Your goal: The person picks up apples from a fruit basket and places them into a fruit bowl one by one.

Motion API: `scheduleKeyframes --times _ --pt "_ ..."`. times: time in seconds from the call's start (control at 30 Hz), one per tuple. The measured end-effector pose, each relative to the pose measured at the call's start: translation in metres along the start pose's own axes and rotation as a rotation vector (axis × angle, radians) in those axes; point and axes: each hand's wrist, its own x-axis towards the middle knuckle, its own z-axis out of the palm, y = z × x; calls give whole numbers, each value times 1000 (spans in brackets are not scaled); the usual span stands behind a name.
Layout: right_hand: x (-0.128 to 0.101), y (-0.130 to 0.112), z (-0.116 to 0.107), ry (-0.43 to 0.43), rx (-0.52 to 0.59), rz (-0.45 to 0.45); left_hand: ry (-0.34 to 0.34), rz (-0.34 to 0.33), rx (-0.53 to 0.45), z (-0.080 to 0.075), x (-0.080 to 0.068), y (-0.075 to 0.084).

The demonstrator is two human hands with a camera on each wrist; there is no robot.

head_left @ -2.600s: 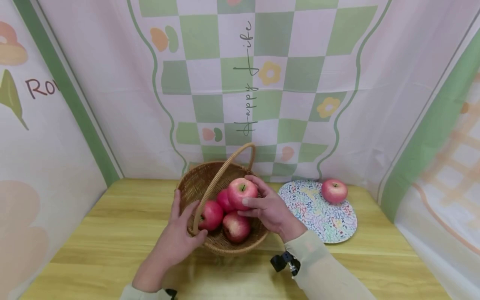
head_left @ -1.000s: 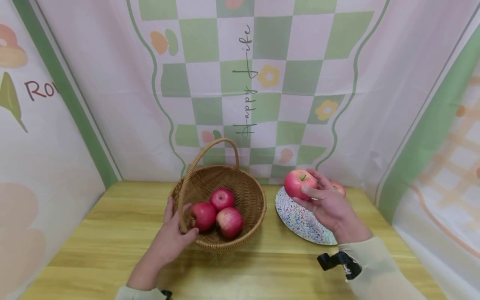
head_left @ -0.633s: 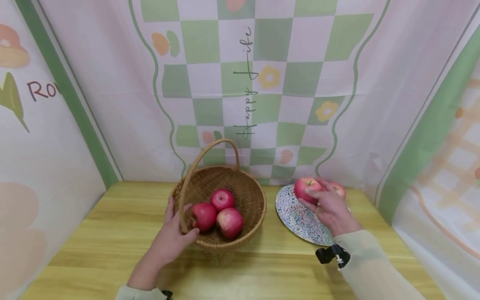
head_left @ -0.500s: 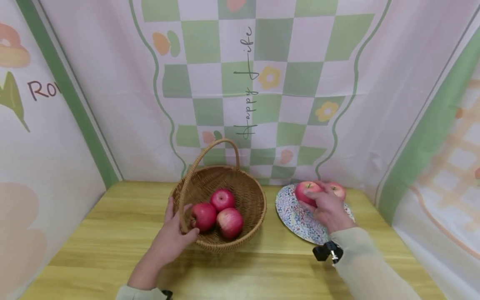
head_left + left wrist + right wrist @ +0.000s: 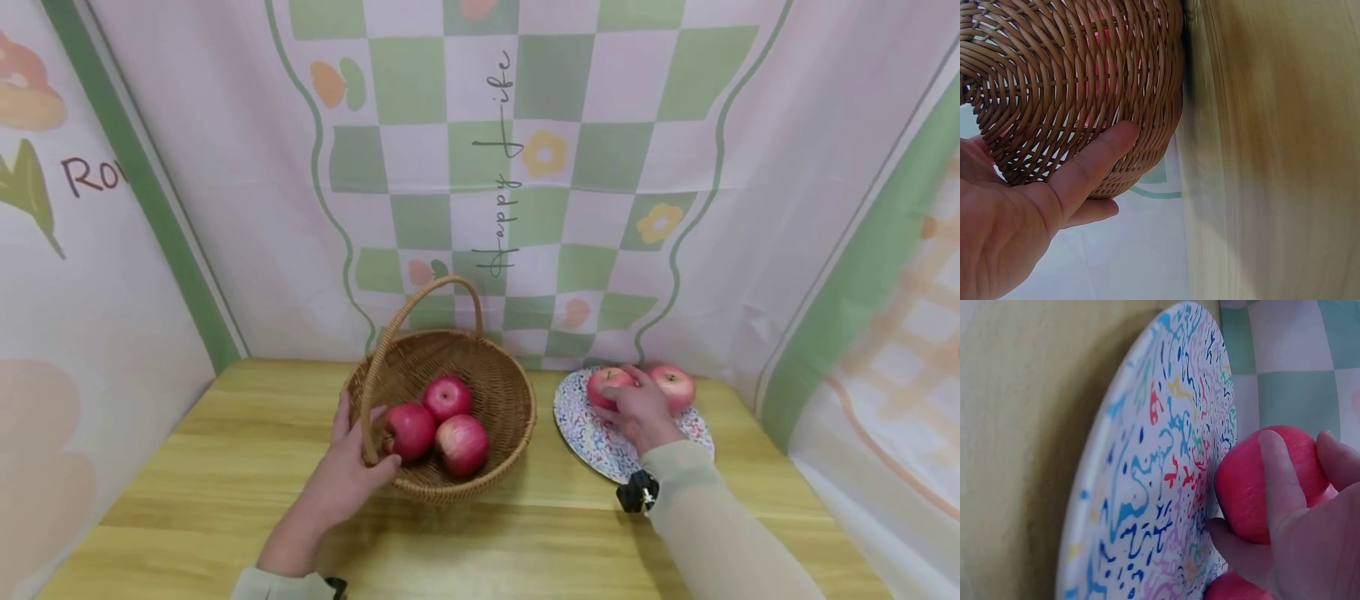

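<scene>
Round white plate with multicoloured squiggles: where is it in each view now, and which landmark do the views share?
Head: the plate is right of centre, partly covered by the right hand.
Left wrist: not in it.
Right wrist: runs top to bottom, left of the held red apple.
Shared landmark: the pale wooden tabletop, visible in all three.

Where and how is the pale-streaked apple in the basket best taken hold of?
Probably round the widest part of the rounded pale-streaked apple, from above right: bare basket wall shows there, while the left apple and far apple crowd it opposite and the handle stands left.
</scene>
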Motion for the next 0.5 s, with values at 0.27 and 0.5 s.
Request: scheduleKeyframes --times 0.27,0.5 --pt "3 2 5 14 -109 -48 -3 -4 3 0 1 0" --pt "6 2 6 21 -134 -61 -5 -9 6 0 1 -1"
